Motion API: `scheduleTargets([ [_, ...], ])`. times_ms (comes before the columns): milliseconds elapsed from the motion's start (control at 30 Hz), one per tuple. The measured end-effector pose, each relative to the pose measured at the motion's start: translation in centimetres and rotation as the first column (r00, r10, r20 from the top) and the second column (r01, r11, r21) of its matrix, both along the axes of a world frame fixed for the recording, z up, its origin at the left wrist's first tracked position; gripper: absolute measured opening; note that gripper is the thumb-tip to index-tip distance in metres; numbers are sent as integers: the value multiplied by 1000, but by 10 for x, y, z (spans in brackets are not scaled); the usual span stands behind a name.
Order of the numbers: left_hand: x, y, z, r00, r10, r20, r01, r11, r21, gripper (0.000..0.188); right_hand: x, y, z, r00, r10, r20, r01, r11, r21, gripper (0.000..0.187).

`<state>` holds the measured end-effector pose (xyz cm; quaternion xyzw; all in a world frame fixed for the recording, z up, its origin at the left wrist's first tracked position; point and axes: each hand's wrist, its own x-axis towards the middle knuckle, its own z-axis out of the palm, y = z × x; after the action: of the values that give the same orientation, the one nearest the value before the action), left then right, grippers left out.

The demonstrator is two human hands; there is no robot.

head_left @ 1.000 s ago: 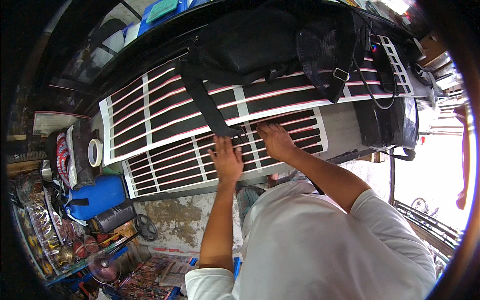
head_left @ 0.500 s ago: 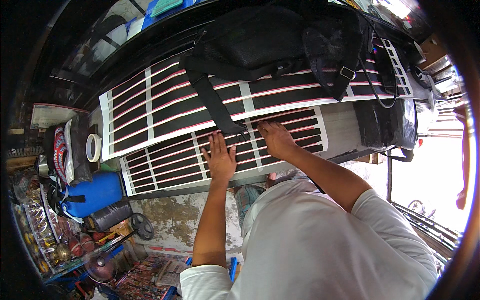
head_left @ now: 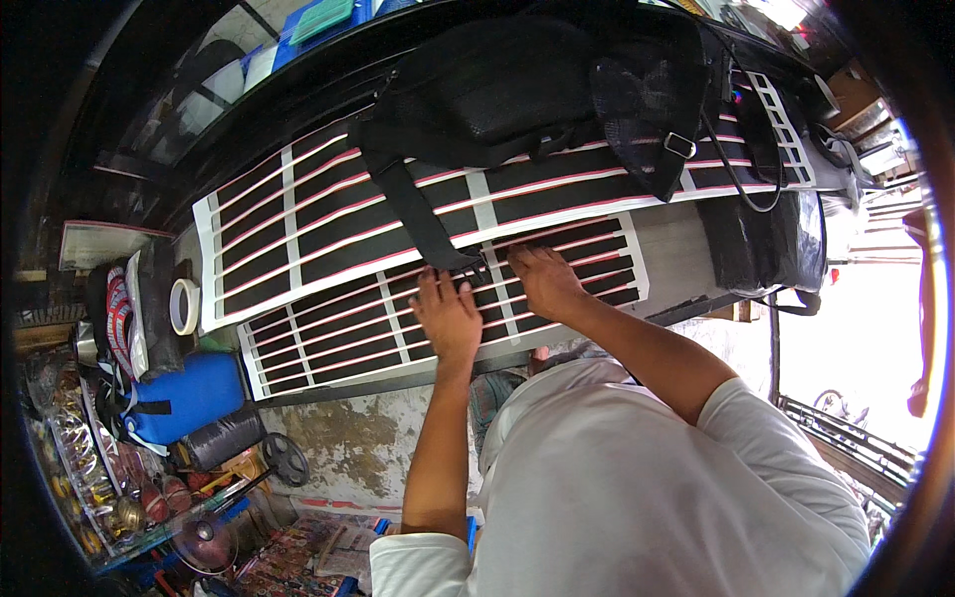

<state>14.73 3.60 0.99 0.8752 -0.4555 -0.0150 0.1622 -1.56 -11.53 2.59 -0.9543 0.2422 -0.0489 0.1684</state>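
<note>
A lower striped sheet [head_left: 343, 343], black with white and red lines, lies on the grey table in front of me. My left hand [head_left: 448, 320] rests on it palm down, fingers a little apart. Just right of it, my right hand [head_left: 545, 284] lies on the same sheet, its fingers bent and their tips down on the surface. Between the fingertips of both hands is the buckled end of a black strap [head_left: 423, 214]. That strap hangs from a black bag [head_left: 487, 90]. Under the bag lies a second, larger striped sheet [head_left: 328, 234], overlapping the far edge of the lower one.
At the table's left end stands a roll of white tape [head_left: 184, 306], near a blue cylindrical bag [head_left: 189, 398]. A black wrapped bundle [head_left: 766, 244] sits at the right end. Below left are a fan [head_left: 206, 542] and shelves of small goods. A metal buckle [head_left: 680, 146] hangs from the bag.
My left hand has slid right and slightly toward me, closer to the strap's buckled end. My right hand stays almost in place, its fingers shifting slightly.
</note>
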Motion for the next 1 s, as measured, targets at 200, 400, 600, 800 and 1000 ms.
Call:
scheduleTargets([
  [200,8,33,-7,997,-69,-25,70,996,60,56,2,1,6,1000,-7,-7,7,1000,29,61],
  [400,-1,23,-7,998,30,-58,-25,996,81,59,2,-1,8,998,11,-67,-8,999,40,62],
  [600,-6,19,-6,998,42,-35,-40,996,75,61,0,-1,1,1000,4,-12,-4,1000,1,61],
  [800,-4,12,-7,999,-21,-29,22,999,37,62,1,-1,2,1000,12,-8,-12,1000,-11,61],
  [1000,-12,-5,-9,994,-107,-21,109,986,123,60,1,-1,1,1000,6,-1,-6,1000,14,64],
])
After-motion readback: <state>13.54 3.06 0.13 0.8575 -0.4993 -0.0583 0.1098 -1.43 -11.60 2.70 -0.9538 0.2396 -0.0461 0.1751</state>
